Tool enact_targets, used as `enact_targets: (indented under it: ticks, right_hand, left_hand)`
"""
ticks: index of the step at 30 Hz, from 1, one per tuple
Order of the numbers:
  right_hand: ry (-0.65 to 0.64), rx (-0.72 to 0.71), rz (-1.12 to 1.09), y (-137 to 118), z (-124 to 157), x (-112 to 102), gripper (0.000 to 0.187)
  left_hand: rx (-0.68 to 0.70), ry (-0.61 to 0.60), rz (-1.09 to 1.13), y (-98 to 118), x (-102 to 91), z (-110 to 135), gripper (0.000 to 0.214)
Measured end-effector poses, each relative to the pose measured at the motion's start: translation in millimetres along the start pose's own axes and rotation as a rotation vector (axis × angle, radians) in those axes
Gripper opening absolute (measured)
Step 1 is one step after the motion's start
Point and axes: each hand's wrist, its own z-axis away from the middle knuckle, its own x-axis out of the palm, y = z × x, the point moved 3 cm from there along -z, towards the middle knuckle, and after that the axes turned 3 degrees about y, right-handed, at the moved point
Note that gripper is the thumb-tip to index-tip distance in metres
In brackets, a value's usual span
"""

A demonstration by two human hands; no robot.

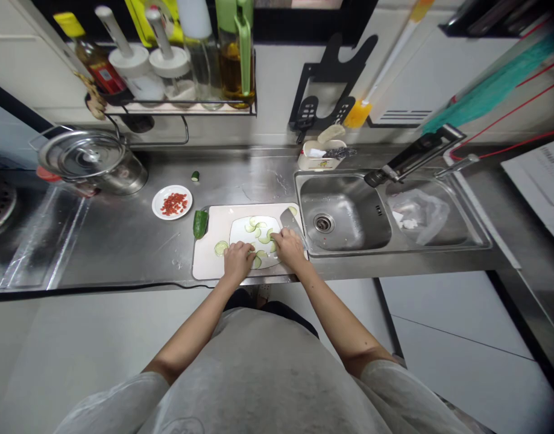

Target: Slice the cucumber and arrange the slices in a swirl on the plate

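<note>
A white square plate [241, 230] lies on a pale cutting board [208, 259], with several thin half-moon cucumber slices [257, 232] laid out on it. Over the plate's left front side, my left hand [239, 260] has its fingers curled together; whatever is between them is hidden. My right hand [289, 247] pinches a cucumber slice [272, 237] at the plate's right side. Just beyond that hand, a kitchen knife [291, 220] rests on the board. Round cucumber slices [220, 248] lie left of the plate, and a cucumber piece [200, 224] sits at the board's left edge.
To the left are a small plate [156, 204] of chopped red bits, a cucumber end [195, 176] and a lidded steel pot [123, 172]. A double sink [344, 205] adjoins the board on the right, with a plastic bag [428, 217] in it. Bottles [236, 66] stand on a wall rack.
</note>
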Motion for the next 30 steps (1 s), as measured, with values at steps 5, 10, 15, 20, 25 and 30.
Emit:
enact_targets:
  ticks: [5, 10, 15, 20, 25, 30]
  right_hand:
    - [-0.020, -0.017, -0.010, 0.1, -0.1, -0.7, 0.038]
    - [0.026, 0.023, 0.008, 6.0, -2.4, -2.9, 0.038]
    - [0.042, 0.035, 0.027, 10.8, -1.5, 0.2, 0.038]
    - [0.055, 0.036, 0.011, 11.9, 0.2, 3.5, 0.039]
    - [0.036, 0.044, -0.011, 11.8, 0.9, 2.2, 0.038]
    - [0.027, 0.049, -0.030, 13.0, 0.4, 1.2, 0.038]
  left_hand:
    - [0.007, 0.018, 0.038, -0.1, -3.1, 0.0, 0.019]
    - [0.135, 0.058, 0.047, 10.0, -4.9, -8.8, 0.025]
    - [0.350, -0.013, -0.020, 27.6, 2.1, -26.7, 0.034]
    - [0.374, -0.049, -0.075, 32.8, 5.5, -35.2, 0.029]
    - [0.358, -0.083, -0.069, 33.2, 4.0, -34.5, 0.028]
    - [0.339, -0.108, -0.044, 32.6, 4.8, -35.3, 0.028]
